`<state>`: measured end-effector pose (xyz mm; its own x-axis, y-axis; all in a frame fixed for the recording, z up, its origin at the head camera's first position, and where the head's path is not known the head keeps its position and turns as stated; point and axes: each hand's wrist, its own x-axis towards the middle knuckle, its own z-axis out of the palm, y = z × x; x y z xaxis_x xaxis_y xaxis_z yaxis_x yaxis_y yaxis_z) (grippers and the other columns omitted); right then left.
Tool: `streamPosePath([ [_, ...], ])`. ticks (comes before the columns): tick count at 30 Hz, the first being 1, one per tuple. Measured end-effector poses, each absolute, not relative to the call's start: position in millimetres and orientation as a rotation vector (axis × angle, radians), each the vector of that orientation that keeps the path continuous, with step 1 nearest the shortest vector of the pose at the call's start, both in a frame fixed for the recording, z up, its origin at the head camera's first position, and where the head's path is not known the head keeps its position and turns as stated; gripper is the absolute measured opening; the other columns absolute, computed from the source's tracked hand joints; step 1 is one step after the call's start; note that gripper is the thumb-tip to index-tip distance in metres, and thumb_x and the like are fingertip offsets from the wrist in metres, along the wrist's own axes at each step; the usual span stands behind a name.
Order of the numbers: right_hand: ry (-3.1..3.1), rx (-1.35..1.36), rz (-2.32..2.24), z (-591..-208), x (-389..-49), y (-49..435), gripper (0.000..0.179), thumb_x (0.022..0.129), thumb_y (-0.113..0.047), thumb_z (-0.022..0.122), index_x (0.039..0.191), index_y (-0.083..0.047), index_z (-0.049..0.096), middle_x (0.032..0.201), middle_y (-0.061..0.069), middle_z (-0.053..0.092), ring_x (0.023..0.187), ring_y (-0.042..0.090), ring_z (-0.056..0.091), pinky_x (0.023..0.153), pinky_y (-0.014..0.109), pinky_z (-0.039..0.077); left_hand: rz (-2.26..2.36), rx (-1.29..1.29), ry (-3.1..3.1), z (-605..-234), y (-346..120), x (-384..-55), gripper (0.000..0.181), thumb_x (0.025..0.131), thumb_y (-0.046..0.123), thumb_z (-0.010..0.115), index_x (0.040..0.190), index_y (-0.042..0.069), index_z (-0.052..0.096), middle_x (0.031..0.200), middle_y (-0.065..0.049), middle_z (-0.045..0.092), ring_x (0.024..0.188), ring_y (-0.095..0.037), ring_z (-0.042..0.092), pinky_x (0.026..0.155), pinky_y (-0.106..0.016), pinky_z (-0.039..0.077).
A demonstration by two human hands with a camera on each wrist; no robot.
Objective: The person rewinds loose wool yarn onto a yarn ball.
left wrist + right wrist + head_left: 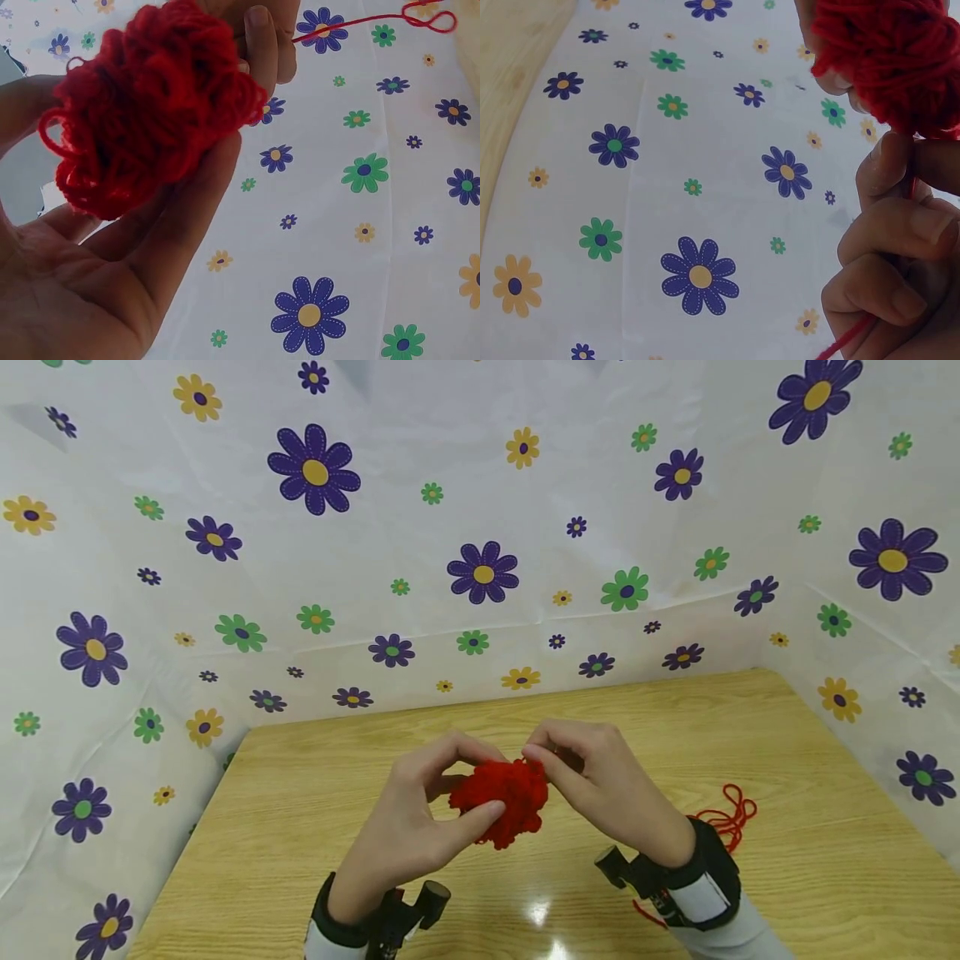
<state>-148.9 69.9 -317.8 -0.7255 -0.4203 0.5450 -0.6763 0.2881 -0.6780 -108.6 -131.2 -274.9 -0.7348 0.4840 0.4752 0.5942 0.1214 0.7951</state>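
Observation:
A loose, bumpy ball of red yarn (504, 797) is held above the table by my left hand (420, 810), thumb in front and fingers behind. In the left wrist view the yarn ball (146, 105) shows loops sticking out at its side. My right hand (600, 777) is at the ball's right edge. Its thumb and index finger pinch the yarn strand (911, 184) close to the ball, and the other fingers curl over it. Below those fingers the strand's tail (847, 337) comes out of the right hand.
Loose red yarn (731, 817) lies in loops on the wooden table (337, 777), right of the right wrist. A short piece of strand (649, 913) shows under that wrist. Flower-printed white cloth (420, 543) stands around the table's back and sides. Both wrists wear black camera straps.

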Motion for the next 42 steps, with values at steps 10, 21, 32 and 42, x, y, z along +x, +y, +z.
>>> streamPosePath([
  [10,-2.290,0.989,1.388,-317.4,-148.3,71.6,0.011,0.089,-0.025,0.051,0.082,-0.020,0.059,0.069,-0.008,0.055,0.050,0.008,0.043,0.041,0.023,0.039,-1.480,-0.956,-2.423,-279.8,-129.0,-112.4,0.032,0.072,-0.002,0.068,0.099,0.007,0.054,0.108,-0.002,0.057,0.096,-0.016,0.055,0.072,-0.028,0.050],
  [21,-2.295,0.952,1.383,-288.9,-129.0,66.1,0.009,0.085,-0.004,0.056,0.079,-0.010,0.059,0.070,-0.001,0.059,0.048,0.008,0.040,0.040,0.023,0.035,-1.420,-0.833,-2.522,-281.0,-127.9,-114.9,0.029,0.072,0.000,0.068,0.092,0.008,0.047,0.109,-0.003,0.059,0.096,-0.015,0.055,0.075,-0.027,0.049],
  [32,-2.297,0.962,1.387,-286.3,-125.3,63.1,0.010,0.085,-0.004,0.056,0.077,-0.010,0.059,0.062,-0.003,0.050,0.047,0.011,0.039,0.040,0.021,0.031,-1.400,-0.787,-2.509,-310.5,-134.7,-133.1,0.048,0.070,0.011,0.073,0.109,0.019,0.045,0.104,0.007,0.056,0.096,-0.009,0.052,0.075,-0.026,0.049],
  [42,-2.300,1.034,1.346,-298.6,-132.2,63.8,0.010,0.088,-0.016,0.054,0.080,-0.014,0.061,0.063,-0.007,0.048,0.049,0.010,0.037,0.041,0.022,0.030,-1.350,-0.836,-2.522,-289.4,-128.2,-120.5,0.046,0.070,-0.002,0.065,0.112,0.015,0.057,0.102,0.002,0.051,0.092,-0.014,0.050,0.072,-0.027,0.050],
])
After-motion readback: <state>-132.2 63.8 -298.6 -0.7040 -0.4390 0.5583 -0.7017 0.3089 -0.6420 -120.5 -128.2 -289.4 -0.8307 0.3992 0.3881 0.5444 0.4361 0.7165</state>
